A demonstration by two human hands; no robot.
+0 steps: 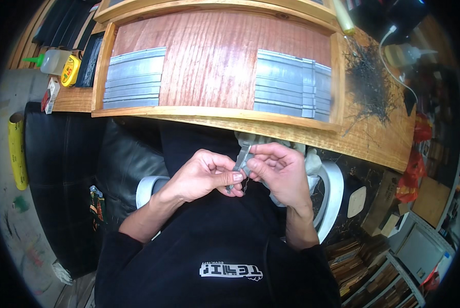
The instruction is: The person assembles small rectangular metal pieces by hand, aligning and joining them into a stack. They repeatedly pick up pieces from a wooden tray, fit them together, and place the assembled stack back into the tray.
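Observation:
Over my lap, my left hand [199,175] pinches the lower end of a slim grey metal strip [242,155] between thumb and fingers. My right hand [283,172] is closed on the strip's upper end, which stands tilted between the two hands. A thin dark strand dangles just below the fingers. Beyond my hands, a shallow wooden tray [209,111] rests on the table. Inside it lie two groups of flat grey metal strips, the left stack [132,77] and the right stack [281,84], with bare reddish wood between them.
A heap of dark thin wire-like scraps [368,82] lies on the table right of the tray. At left are a squeeze bottle [54,62] with a green tip and a yellow tape measure [71,71]. White chair arms [332,197] flank me.

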